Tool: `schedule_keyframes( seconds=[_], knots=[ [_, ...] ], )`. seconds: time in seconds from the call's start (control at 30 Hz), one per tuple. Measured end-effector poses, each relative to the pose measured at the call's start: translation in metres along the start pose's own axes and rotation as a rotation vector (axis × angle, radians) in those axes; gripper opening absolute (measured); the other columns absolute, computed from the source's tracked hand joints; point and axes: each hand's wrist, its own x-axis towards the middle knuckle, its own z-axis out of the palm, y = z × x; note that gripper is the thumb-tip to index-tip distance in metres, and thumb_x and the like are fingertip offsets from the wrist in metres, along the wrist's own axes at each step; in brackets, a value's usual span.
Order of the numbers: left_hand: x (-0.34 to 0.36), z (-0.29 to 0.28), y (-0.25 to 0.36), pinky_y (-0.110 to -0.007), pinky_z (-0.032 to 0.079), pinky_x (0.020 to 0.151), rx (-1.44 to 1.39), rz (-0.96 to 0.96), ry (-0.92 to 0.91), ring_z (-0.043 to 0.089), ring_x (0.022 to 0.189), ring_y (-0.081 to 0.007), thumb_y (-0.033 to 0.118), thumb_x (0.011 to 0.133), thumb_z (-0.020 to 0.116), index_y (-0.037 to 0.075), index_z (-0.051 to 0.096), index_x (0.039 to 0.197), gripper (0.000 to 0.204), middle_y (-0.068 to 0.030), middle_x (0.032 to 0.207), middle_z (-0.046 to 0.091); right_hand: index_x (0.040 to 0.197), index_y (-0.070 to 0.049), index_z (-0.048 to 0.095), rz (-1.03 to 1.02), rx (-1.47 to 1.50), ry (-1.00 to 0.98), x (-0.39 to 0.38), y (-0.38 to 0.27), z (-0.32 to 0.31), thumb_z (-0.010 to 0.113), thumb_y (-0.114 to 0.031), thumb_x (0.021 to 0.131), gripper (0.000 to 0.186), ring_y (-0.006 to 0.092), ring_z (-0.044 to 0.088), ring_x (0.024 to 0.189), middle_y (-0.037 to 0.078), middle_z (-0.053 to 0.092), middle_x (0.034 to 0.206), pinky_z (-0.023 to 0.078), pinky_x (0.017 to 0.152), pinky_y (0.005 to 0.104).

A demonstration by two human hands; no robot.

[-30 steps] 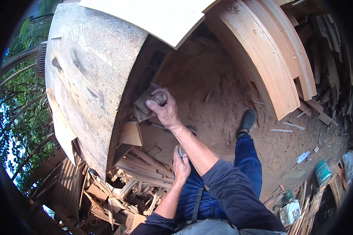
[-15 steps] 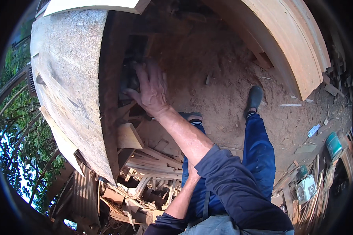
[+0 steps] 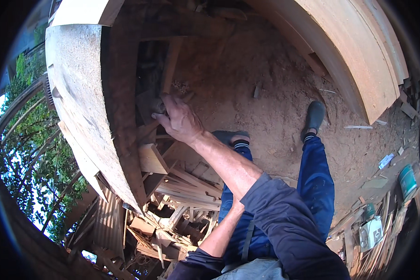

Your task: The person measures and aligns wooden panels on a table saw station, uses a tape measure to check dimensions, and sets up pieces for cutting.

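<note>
My right hand (image 3: pixel 182 121) reaches across to the left, into the shade beside a wooden workbench (image 3: pixel 77 84). Its fingers are curled around a small rounded object (image 3: pixel 159 106), dark and too shaded to name. A pale wood block (image 3: pixel 151 158) lies just below that hand, at the bench's lower side. My left forearm (image 3: pixel 224 233) passes beneath my right arm, which hides the left hand and its fingers.
Offcuts and strips (image 3: pixel 186 198) are heaped below the bench. A large curved-looking timber stack (image 3: pixel 350 56) stands at the upper right. My feet are on the dirt floor (image 3: pixel 270 116). A green can (image 3: pixel 407 182) and a white container (image 3: pixel 371 233) sit among scraps at right.
My right hand has gone from spread fingers to curled fingers around the small rounded object, and sits slightly lower. The whole view has shifted a little, with the bench edge further left.
</note>
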Motion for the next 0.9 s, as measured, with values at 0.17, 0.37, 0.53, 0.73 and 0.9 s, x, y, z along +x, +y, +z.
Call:
schedule_keyframes(
  seconds=[0.17,0.37,0.53,0.73,0.9],
  knots=[
    [-0.002,-0.002,0.004,-0.037,0.045,0.106,0.045,-0.032,-0.047,0.054,0.127,-0.0251,0.028,0.091,0.069,-0.001,0.039,0.146,0.069,-0.0169,0.140,0.055,0.123,0.001,0.056,-0.074,0.109,0.316,0.008,-0.010,0.018,0.076,-0.018,0.083,0.048,0.0413,0.066,0.096,0.024,0.063,0.105,0.054,0.080,0.0455],
    [0.018,-0.020,0.021,-0.037,0.044,0.106,0.071,-0.029,-0.010,0.054,0.127,-0.0256,0.026,0.097,0.061,-0.003,0.034,0.149,0.065,-0.0177,0.141,0.053,0.136,-0.003,0.052,-0.058,-0.542,0.074,0.020,-0.006,0.030,0.082,-0.017,0.076,0.068,0.0410,0.058,0.107,0.021,0.053,0.109,0.053,0.086,0.0466],
    [0.039,-0.039,0.078,-0.037,0.044,0.105,-0.067,-0.115,0.199,0.053,0.127,-0.0260,0.025,0.102,0.054,-0.004,0.030,0.151,0.062,-0.0184,0.142,0.052,0.137,-0.006,0.057,-0.085,-0.337,-0.072,-0.009,-0.014,-0.030,0.079,-0.030,0.081,0.065,0.0413,0.058,0.111,0.024,0.057,0.113,0.051,0.091,0.0480],
    [0.102,-0.095,0.162,-0.026,0.051,0.080,0.144,0.167,0.436,0.059,0.103,-0.0143,0.010,0.102,0.051,0.002,0.029,0.155,0.058,-0.0136,0.137,0.053,0.144,-0.004,0.052,0.387,-0.289,-0.520,-0.047,-0.026,-0.112,0.075,-0.052,0.082,0.081,0.0405,0.067,0.108,0.028,0.063,0.128,0.052,0.098,0.0451],
    [0.136,-0.130,0.207,-0.039,0.040,0.110,0.214,0.337,0.432,0.048,0.132,-0.0256,0.009,0.100,0.058,0.002,0.026,0.157,0.066,-0.0202,0.153,0.040,0.120,0.001,0.067,0.270,0.056,-0.373,-0.011,-0.036,-0.099,0.073,-0.026,0.077,0.052,0.0245,0.070,0.093,0.016,0.073,0.101,0.054,0.086,0.0354]
  ],
)
